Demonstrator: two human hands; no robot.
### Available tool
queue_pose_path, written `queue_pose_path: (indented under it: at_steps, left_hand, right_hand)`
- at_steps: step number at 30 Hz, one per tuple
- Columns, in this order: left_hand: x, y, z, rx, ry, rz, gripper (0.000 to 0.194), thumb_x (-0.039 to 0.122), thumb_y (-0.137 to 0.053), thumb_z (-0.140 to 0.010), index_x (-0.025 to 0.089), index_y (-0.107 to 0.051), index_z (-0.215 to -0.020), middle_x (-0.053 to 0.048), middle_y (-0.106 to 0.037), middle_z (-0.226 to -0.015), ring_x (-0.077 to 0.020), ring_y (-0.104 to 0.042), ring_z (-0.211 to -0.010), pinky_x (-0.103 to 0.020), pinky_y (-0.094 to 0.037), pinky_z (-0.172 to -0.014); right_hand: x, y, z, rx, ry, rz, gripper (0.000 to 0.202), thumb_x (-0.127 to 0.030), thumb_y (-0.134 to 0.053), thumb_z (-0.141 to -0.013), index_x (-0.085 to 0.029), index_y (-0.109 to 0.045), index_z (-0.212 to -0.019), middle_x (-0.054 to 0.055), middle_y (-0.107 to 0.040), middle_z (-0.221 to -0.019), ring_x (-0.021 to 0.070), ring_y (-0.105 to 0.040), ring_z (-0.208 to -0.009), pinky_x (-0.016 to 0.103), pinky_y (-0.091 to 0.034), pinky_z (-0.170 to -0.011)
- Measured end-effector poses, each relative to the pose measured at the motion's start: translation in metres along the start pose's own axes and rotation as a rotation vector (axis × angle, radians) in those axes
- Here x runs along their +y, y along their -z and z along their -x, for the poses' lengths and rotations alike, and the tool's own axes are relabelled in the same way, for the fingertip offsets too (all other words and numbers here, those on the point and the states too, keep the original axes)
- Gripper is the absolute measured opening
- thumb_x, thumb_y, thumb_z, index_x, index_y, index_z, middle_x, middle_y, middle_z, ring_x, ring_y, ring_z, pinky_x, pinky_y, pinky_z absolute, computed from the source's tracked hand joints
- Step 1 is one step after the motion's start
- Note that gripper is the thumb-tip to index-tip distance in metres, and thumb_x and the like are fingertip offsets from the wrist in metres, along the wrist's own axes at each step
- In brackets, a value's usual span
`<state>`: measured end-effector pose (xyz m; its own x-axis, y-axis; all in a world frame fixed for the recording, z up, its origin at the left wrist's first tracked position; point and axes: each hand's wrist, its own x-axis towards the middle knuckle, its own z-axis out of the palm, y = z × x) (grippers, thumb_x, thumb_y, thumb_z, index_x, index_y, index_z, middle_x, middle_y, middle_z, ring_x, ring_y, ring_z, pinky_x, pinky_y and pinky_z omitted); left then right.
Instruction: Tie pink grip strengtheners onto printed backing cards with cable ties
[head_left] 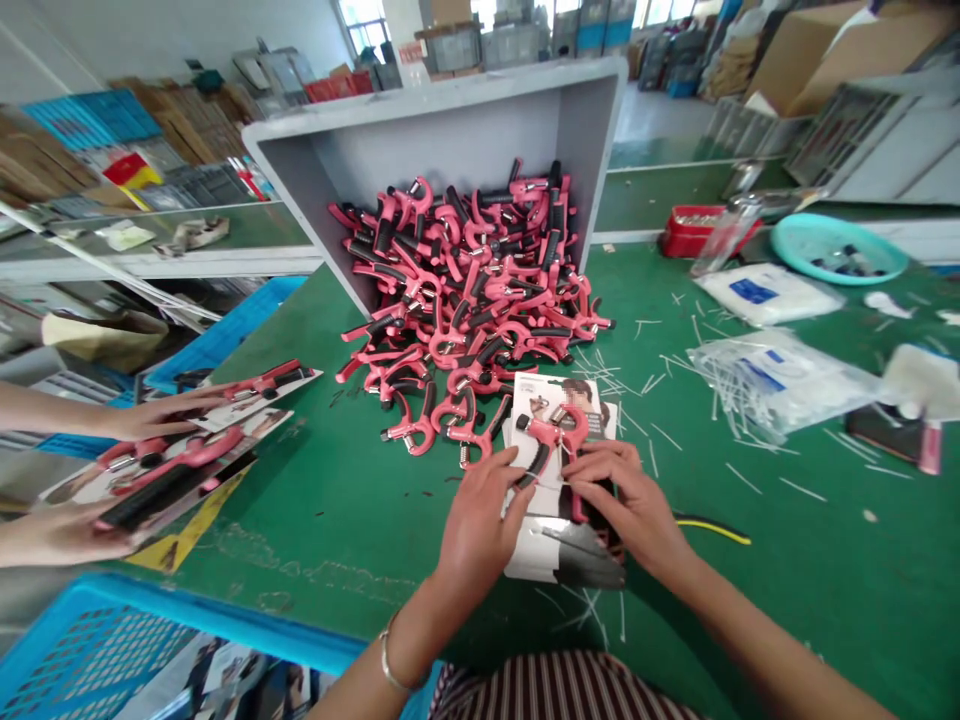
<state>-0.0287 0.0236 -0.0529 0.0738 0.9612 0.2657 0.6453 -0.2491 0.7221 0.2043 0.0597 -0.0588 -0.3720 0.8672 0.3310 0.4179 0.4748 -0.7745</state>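
Note:
A pink and black hand grip (556, 432) lies on a printed card (541, 548) in front of me, with further cards under it. My left hand (484, 525) is closed on the grip's left black handle, fingertips at the card's left side. My right hand (626, 500) is closed at the right handle, its fingertips pinching by the card; whatever thin thing they may hold is too small to make out. Just beyond, a heap of pink and black hand grips (465, 290) spills from a tipped grey bin (435, 100).
At the left, another person's hands (67, 530) hold carded grips above the table. A blue crate (97, 640) stands at the lower left. White ties, plastic bags (772, 380), a turquoise bowl (840, 235), a red box (697, 230) and yellow-black pliers handle (716, 527) lie right.

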Motion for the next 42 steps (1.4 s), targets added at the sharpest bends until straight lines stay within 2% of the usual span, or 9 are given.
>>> queue_pose_path:
  at_steps: [2, 5, 9, 13, 18, 23, 28, 31, 42]
  left_hand:
    - [0.001, 0.019, 0.000, 0.083, 0.175, 0.207, 0.017, 0.032, -0.060, -0.091, 0.020, -0.065, -0.102, -0.011, -0.061, -0.131, -0.0260, -0.054, -0.124, -0.043, -0.043, -0.103]
    - [-0.004, 0.039, -0.002, 0.168, 0.452, 0.549, 0.030, 0.041, -0.064, -0.087, 0.019, -0.063, -0.109, -0.011, -0.060, -0.131, -0.0251, -0.061, -0.114, -0.036, -0.050, -0.090]
    - [-0.007, 0.040, -0.012, -0.021, 0.727, 0.977, 0.047, 0.042, -0.072, -0.080, 0.012, -0.063, -0.116, -0.013, -0.069, -0.111, -0.0199, -0.066, -0.086, -0.028, -0.052, -0.073]
    - [-0.001, 0.030, -0.018, -0.309, 0.719, 1.131, 0.043, 0.037, -0.077, -0.076, 0.009, -0.069, -0.107, -0.010, -0.070, -0.093, -0.0145, -0.062, -0.072, -0.021, -0.047, -0.060]
    - [0.011, 0.018, -0.015, -0.369, 0.631, 1.105, 0.037, 0.042, -0.073, -0.079, 0.012, -0.065, -0.099, 0.001, -0.054, -0.068, -0.0060, -0.042, -0.048, -0.017, -0.030, -0.038]
    - [0.014, 0.000, -0.013, -0.264, 0.594, 0.999, 0.044, 0.045, -0.071, -0.080, 0.016, -0.059, -0.111, 0.004, -0.051, -0.068, -0.0056, -0.040, -0.046, -0.016, -0.027, -0.035]
    - [0.007, -0.004, -0.006, -0.232, 0.579, 0.904, 0.048, 0.046, -0.069, -0.080, 0.017, -0.057, -0.117, 0.003, -0.056, -0.070, -0.0073, -0.045, -0.048, -0.016, -0.031, -0.037]
    - [0.005, -0.002, -0.002, -0.216, 0.591, 0.893, 0.046, 0.046, -0.069, -0.081, 0.018, -0.058, -0.115, 0.003, -0.055, -0.071, -0.0074, -0.045, -0.049, -0.016, -0.032, -0.038]
    - [0.001, -0.005, -0.002, -0.199, 0.588, 0.933, 0.044, 0.046, -0.069, -0.081, 0.018, -0.059, -0.113, 0.004, -0.052, -0.069, -0.0062, -0.041, -0.046, -0.015, -0.027, -0.035]
  right_hand:
    - [0.016, 0.022, 0.025, -0.019, -0.076, 0.174, 0.029, -0.043, -0.059, -0.092, -0.027, -0.059, -0.116, 0.008, -0.061, -0.130, 0.0281, -0.048, -0.124, 0.050, -0.035, -0.104]
    - [0.046, 0.051, 0.070, -0.182, -0.165, 0.542, 0.085, -0.063, -0.072, -0.071, -0.021, -0.045, -0.140, 0.019, -0.047, -0.144, 0.0414, -0.046, -0.124, 0.061, -0.039, -0.096]
    - [0.069, 0.067, 0.101, -0.371, -0.237, 0.703, 0.067, -0.051, -0.065, -0.079, -0.015, -0.055, -0.134, 0.021, -0.060, -0.123, 0.0394, -0.058, -0.104, 0.057, -0.048, -0.084]
    - [0.062, 0.080, 0.087, -0.335, -0.485, 0.231, 0.043, -0.046, -0.049, -0.090, -0.019, -0.065, -0.119, 0.015, -0.068, -0.108, 0.0314, -0.066, -0.096, 0.046, -0.053, -0.087]
    - [0.023, 0.082, 0.066, -0.187, -0.729, -0.623, 0.068, -0.054, -0.004, -0.098, -0.024, -0.043, -0.144, 0.015, -0.069, -0.110, 0.0298, -0.068, -0.095, 0.043, -0.057, -0.072]
    - [-0.026, 0.058, 0.046, -0.404, -0.594, -0.650, 0.060, -0.041, -0.019, -0.097, -0.017, -0.033, -0.150, 0.016, -0.065, -0.108, 0.0249, -0.066, -0.079, 0.034, -0.053, -0.056]
    - [-0.018, 0.046, 0.023, -0.322, -0.201, 0.264, 0.061, -0.026, -0.053, -0.085, -0.018, -0.044, -0.144, 0.014, -0.064, -0.115, 0.0309, -0.056, -0.102, 0.049, -0.047, -0.091]
    - [-0.006, 0.045, 0.014, -0.348, -0.047, 0.569, 0.059, -0.022, -0.056, -0.083, -0.019, -0.048, -0.142, 0.013, -0.064, -0.104, 0.0308, -0.052, -0.099, 0.050, -0.045, -0.090]
    - [-0.023, 0.033, -0.007, -0.324, 0.138, 0.785, 0.080, -0.026, -0.062, -0.082, -0.022, -0.029, -0.154, 0.014, -0.058, -0.113, 0.0321, -0.048, -0.101, 0.049, -0.043, -0.092]
